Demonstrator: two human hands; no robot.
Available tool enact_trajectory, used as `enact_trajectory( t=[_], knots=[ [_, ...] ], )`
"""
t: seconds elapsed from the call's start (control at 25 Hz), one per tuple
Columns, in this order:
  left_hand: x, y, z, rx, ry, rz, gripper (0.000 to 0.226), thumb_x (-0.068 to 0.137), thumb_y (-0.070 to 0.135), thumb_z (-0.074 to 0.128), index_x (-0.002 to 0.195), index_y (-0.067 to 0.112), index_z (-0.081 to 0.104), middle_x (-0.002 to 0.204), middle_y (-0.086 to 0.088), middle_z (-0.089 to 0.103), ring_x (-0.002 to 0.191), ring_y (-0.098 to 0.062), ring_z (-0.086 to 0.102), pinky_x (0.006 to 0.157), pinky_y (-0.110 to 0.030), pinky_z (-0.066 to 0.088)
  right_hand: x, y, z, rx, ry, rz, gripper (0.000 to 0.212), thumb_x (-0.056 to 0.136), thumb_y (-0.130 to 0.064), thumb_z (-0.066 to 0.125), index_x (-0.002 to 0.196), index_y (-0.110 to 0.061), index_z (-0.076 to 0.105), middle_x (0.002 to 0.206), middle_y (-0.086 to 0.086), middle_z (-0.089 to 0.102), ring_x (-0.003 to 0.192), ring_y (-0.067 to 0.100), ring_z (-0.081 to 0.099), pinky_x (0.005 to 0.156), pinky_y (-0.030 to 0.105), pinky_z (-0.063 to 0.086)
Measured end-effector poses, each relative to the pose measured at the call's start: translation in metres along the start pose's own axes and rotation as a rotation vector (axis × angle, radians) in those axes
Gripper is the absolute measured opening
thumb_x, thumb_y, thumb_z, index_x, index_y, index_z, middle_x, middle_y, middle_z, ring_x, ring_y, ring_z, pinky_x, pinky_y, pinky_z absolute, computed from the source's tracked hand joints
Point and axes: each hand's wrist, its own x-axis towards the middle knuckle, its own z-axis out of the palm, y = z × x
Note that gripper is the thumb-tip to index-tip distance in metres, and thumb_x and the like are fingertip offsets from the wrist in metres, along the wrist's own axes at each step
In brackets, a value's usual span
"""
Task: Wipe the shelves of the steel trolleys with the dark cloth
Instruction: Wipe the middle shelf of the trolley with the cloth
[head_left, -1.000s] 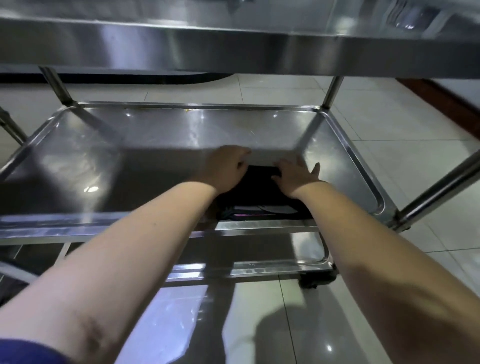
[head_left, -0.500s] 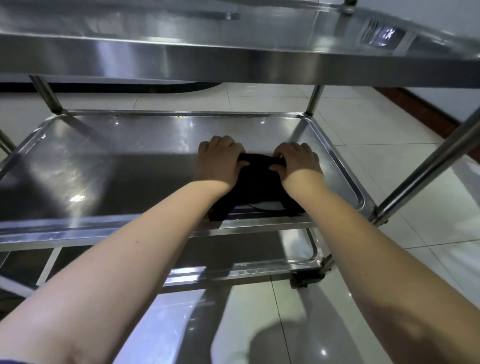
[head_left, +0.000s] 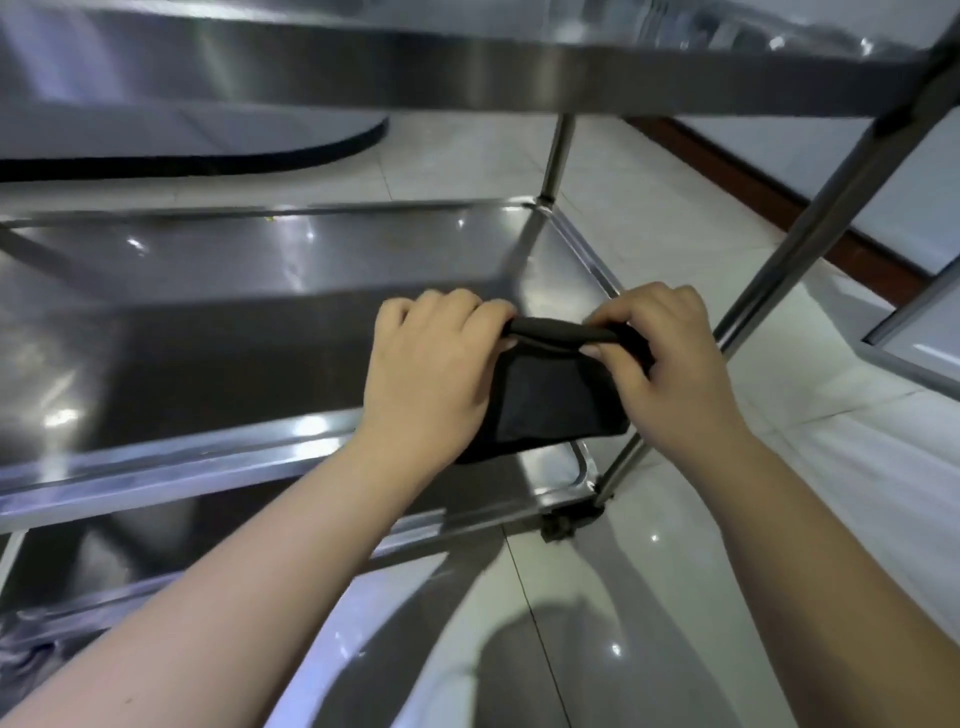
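- Dark cloth (head_left: 550, 410), black, soft and folded into a thick pad, is at the near right corner of the middle shelf (head_left: 208, 457), held up between my two hands.
- My left hand (head_left: 431, 374) has its fingers curled over the left end of the cloth's rolled top edge, pinching it against the thumb.
- My right hand (head_left: 670, 364) pinches the right end of the same edge, with the fingers curled over and the thumb under it.
- The cloth's lower part hangs in front of that shelf's near rim; I cannot tell whether it touches the steel.
- The middle shelf of the shiny steel trolley is a shallow tray with a raised rim, and its floor shows light glints and a broad dark shadow.
- A lower shelf (head_left: 530, 493), also a rimmed tray, shows under the near right corner.
- The top shelf (head_left: 363, 78) runs overhead.
- A round steel post (head_left: 810, 244) stands just right of my right hand, with a black caster (head_left: 558, 527) near its foot on the pale glossy tiled floor (head_left: 649, 223).
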Motion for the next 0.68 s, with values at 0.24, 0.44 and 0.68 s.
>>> enact_trajectory(
  t=[0.24, 0.44, 0.68],
  knots=[
    [-0.106, 0.005, 0.051, -0.095, -0.242, 0.089, 0.023, 0.096, 0.027, 0.053, 0.104, 0.014, 0.070, 0.084, -0.005, 0.065, 0.072, -0.032, 0.058, 0.061, -0.040, 0.037, -0.108, 0.028, 0.056, 0.097, -0.175, 0.025, 0.005, 0.081, -0.011, 0.063, 0.085, -0.012, 0.066, 0.082, -0.003, 0.061, 0.083, 0.019, 0.052, 0.084, 0.029, 0.034],
    [-0.176, -0.003, 0.118, 0.079, -0.569, 0.084, 0.035, 0.094, 0.040, 0.045, 0.080, 0.011, 0.059, 0.057, -0.005, 0.056, 0.050, -0.030, 0.055, 0.054, -0.034, 0.035, -0.176, 0.050, 0.138, 0.077, -0.273, 0.187, 0.008, 0.078, -0.006, 0.063, 0.084, -0.006, 0.068, 0.084, 0.007, 0.063, 0.082, 0.033, 0.055, 0.079, 0.051, 0.042],
    [-0.226, -0.025, 0.195, -0.039, -0.721, -0.118, 0.015, 0.097, 0.025, 0.051, 0.110, 0.018, 0.052, 0.094, -0.001, 0.063, 0.084, -0.030, 0.059, 0.070, -0.038, 0.035, -0.217, 0.078, 0.213, -0.043, -0.270, 0.313, 0.016, 0.081, -0.004, 0.066, 0.092, -0.015, 0.069, 0.092, 0.006, 0.064, 0.089, 0.034, 0.054, 0.076, 0.042, 0.036]
  ],
)
